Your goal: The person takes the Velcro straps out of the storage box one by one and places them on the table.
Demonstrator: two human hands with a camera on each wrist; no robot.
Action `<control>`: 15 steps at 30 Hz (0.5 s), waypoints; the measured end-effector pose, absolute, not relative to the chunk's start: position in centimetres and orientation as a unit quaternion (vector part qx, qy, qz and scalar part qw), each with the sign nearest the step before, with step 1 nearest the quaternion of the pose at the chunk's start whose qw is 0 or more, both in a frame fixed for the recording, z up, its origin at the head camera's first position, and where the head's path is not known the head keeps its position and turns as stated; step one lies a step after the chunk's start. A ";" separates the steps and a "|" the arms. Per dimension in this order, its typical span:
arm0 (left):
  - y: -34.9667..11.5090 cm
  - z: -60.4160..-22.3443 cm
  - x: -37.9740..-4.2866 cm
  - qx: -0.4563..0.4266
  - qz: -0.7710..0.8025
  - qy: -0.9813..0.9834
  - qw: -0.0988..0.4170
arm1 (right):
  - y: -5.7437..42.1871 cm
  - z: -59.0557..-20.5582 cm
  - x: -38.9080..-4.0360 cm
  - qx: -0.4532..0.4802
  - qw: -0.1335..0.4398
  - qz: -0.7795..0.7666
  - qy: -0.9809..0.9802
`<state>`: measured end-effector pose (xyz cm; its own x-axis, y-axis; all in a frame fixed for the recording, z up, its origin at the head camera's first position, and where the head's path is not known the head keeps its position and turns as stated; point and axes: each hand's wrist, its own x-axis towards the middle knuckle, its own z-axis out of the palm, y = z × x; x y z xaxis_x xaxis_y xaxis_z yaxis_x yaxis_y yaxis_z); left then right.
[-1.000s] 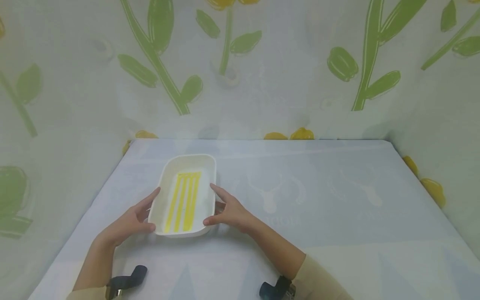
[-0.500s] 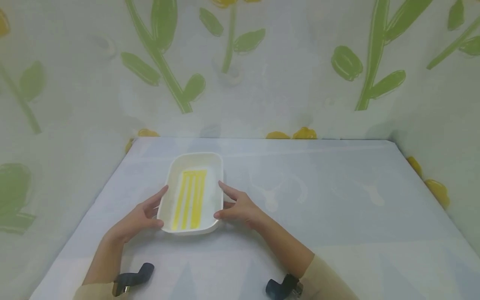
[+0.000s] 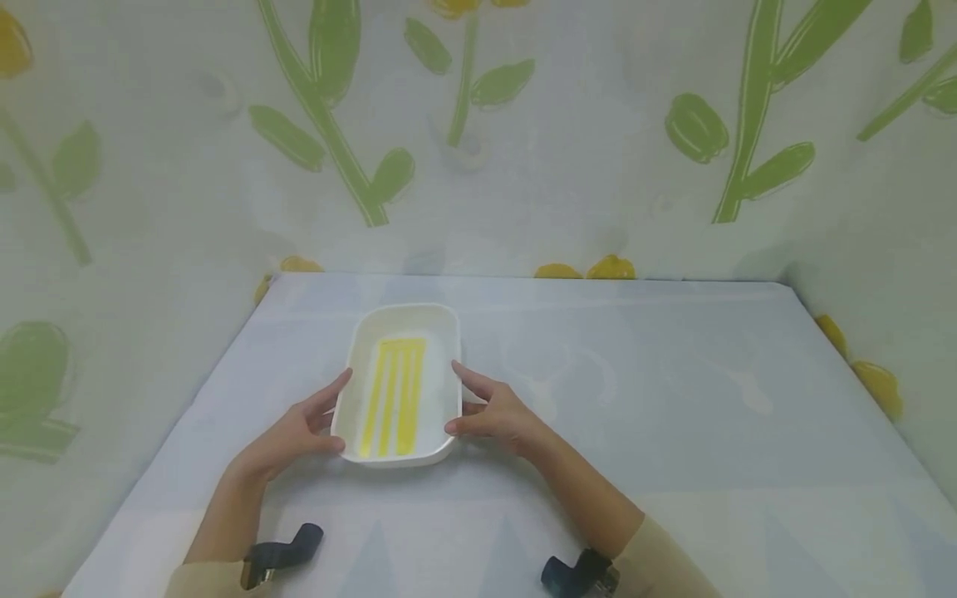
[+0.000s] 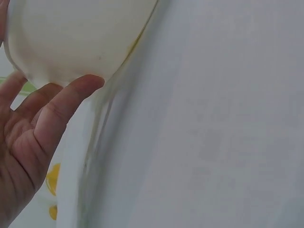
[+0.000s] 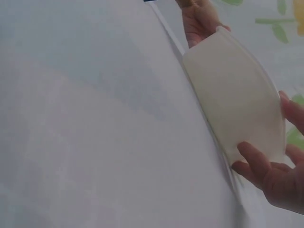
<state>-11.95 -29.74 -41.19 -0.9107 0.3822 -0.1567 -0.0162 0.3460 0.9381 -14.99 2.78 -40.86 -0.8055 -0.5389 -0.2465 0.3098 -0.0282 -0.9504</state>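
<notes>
- A white tray (image 3: 399,384) with yellow stripes is sitting on the desk (image 3: 673,415), left of its middle.
- The left hand (image 3: 295,432) is clasping the tray's left wall, thumb hooked at the near corner.
- The right hand (image 3: 497,411) is gripping the right wall likewise, fingers curled round it.
- Judging by this hold, both sides are best kept under even pressure, level, so the tray is not tilting or twisting.

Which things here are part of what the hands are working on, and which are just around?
In hand:
white tray with yellow stripes
left hand, gripping the tray's left side
right hand, gripping its right side

Just around:
pale tablecloth
flower-print curtain behind
wrist camera straps
</notes>
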 end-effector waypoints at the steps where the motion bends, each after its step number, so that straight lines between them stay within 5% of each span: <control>1: -29.6 -41.2 -12.0 0.114 0.561 0.800 0.179 | 2.9 -40.8 -15.0 -0.091 0.297 -0.709 0.633; 15: -27.7 -40.9 -12.0 0.108 0.558 0.802 0.183 | 4.7 -40.6 -15.1 -0.081 0.292 -0.692 0.655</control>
<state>-12.05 -27.74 -40.95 -0.9095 0.3773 -0.1744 -0.0323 0.3542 0.9346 -15.06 4.68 -40.59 -0.8163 -0.5104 -0.2705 0.2987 0.0278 -0.9539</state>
